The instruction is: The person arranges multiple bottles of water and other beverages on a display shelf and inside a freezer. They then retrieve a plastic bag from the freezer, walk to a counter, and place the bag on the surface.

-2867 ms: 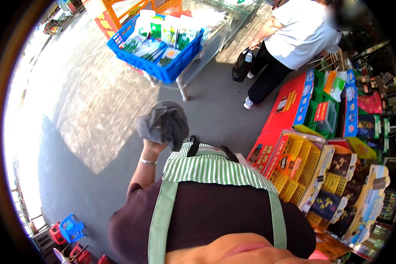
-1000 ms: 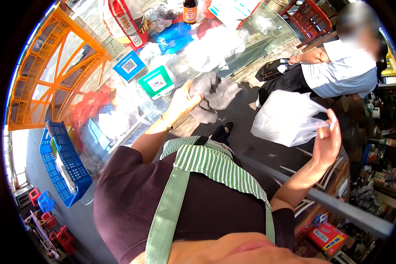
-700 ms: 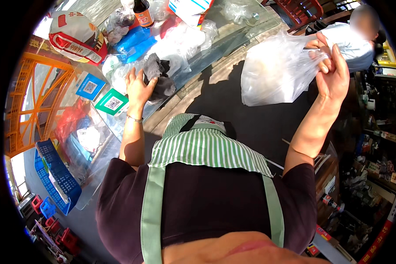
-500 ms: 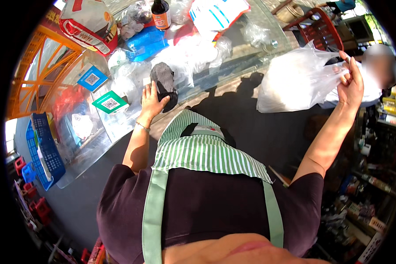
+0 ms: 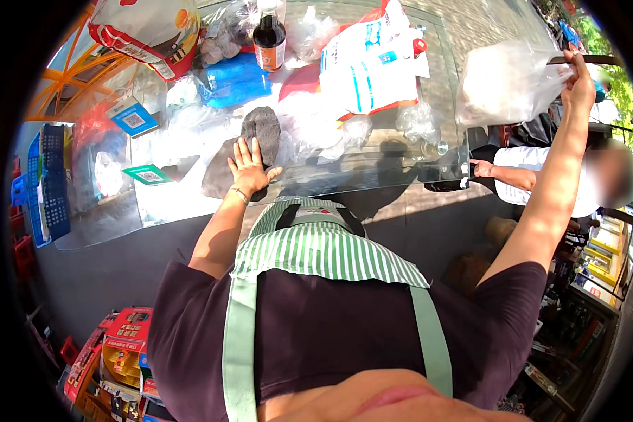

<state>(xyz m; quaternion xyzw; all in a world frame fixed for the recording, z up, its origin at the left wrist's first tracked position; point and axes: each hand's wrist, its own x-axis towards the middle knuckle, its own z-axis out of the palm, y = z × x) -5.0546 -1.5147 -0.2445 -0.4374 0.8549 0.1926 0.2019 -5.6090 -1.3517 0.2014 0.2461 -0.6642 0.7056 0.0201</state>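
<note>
My left hand [image 5: 245,167] lies flat with fingers spread on a dark grey cloth [image 5: 261,125] on the glass tabletop [image 5: 394,163]. The darker patch beside that hand may be more cloth or shadow; I cannot tell. At the far right, my right arm is stretched out, and my right hand [image 5: 577,88] is closed on the gathered top of a translucent plastic bag [image 5: 503,84]. Something whitish fills the bag, but its kind cannot be made out. The bag hangs beyond the right edge of the glass.
Behind the cloth lie a blue plastic bag [image 5: 235,81], a dark bottle [image 5: 269,42], a white-and-blue package [image 5: 373,67] and a red-and-white sack [image 5: 148,32]. Two code signs [image 5: 133,116] stand left. A blue basket [image 5: 53,183] sits at the left edge. A person in white [image 5: 520,172] is at right.
My right hand has carried the plastic bag farther out and away. My left hand now presses flatter on the cloth. The view has shifted, showing more of the person at right.
</note>
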